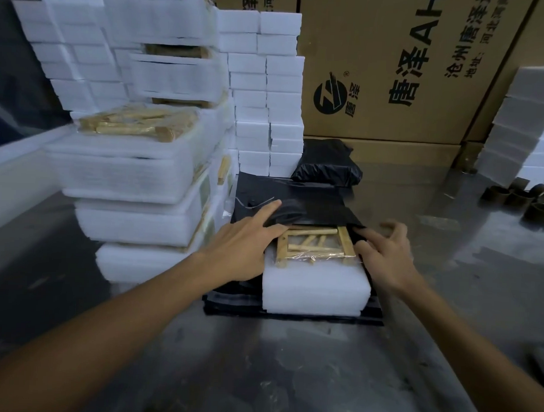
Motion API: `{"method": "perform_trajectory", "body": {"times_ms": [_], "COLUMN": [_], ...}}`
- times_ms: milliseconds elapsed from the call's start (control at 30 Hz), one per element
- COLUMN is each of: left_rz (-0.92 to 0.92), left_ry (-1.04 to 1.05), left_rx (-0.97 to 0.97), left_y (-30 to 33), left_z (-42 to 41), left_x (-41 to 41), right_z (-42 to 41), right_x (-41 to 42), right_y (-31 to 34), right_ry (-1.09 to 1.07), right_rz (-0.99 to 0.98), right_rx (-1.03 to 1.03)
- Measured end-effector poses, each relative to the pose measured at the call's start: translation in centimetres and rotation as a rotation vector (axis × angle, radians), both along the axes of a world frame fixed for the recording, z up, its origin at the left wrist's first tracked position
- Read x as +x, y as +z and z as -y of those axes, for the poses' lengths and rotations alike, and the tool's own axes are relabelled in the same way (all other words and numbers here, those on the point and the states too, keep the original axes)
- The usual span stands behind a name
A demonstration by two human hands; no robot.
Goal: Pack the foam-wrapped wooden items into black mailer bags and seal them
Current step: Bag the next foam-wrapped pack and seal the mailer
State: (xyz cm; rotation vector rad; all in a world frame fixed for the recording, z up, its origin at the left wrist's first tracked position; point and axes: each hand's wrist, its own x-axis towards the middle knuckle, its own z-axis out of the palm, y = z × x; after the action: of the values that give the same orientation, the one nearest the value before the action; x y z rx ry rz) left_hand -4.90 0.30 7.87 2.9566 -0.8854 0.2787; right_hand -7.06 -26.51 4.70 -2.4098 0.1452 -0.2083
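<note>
A person slides a foam-wrapped wooden item (316, 269) into the mouth of a black mailer bag (298, 203) at the centre of the frame, on a steel table (289, 376). The item's far end, where bare wood shows under clear film, sits just inside the bag's opening; the white foam end nearest the camera is outside it. The left hand (247, 245) lies with fingers nearly straight along the item's left edge, fingertips reaching the bag's upper lip. The right hand (383, 256) is at the item's right edge, where its fingers meet the bag's dark edge; motion blur makes it hard to tell whether they pinch the plastic or only press it.

The step in hand appears to be insertion, roughly half done. The next move likely calls for holding the mouth wide while pushing the item fully in, then folding and sealing the flap.

A filled black bag (326, 164) rests behind, just right of centre. Stacks of wrapped items (136, 170) fill the left of the frame, and cardboard cartons (393, 65) the upper right.
</note>
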Motion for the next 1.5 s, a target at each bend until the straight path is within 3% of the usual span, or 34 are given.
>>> {"method": "perform_trajectory", "body": {"times_ms": [133,267,367,500,600,833,967,1300,1400,1500], "left_rz": [-0.052,-0.281,-0.345,-0.142,0.073,0.348,0.278,0.194,0.374,0.542], "left_ry": [0.076,0.128,0.156,0.21,0.203,0.243,0.351,0.354,0.252,-0.024], "left_rx": [0.012,0.176,0.122,-0.004,0.0,-0.043,-0.122,-0.276,-0.215,-0.219], "left_y": [-1.3,-1.9,-2.9,-4.3,-4.7,-5.0,-5.5,-6.1,-6.6,-7.7], "left_z": [-0.7,-2.4,-2.2,-1.3,-1.1,-0.6,-0.8,0.5,0.0,1.4], "left_x": [-0.9,-1.5,-2.1,-2.3,-2.1,-2.2,-1.9,-2.9,-4.2,-5.6], "right_z": [0.5,2.0,2.5,2.0,1.8,-0.3,-2.2,-3.6,-3.0,-3.7], "right_x": [-0.3,-1.1,-1.3,-1.3,-1.6,-1.7,-1.6,-1.9,-3.1,-3.3], "right_y": [-0.2,-0.6,-0.9,-1.8,-2.3,-3.4,-3.9,-5.0,-4.6,-3.1], "right_ry": [0.251,0.529,0.592,0.46,0.36,0.1,-0.019,-0.133,-0.156,-0.124], "right_rz": [-0.154,-0.233,-0.262,-0.073,-0.015,0.204,0.269,0.268,0.387,0.54], "right_rx": [0.324,0.17,0.046,-0.031,0.005,0.027,-0.002,-0.091,-0.25,-0.327]}}
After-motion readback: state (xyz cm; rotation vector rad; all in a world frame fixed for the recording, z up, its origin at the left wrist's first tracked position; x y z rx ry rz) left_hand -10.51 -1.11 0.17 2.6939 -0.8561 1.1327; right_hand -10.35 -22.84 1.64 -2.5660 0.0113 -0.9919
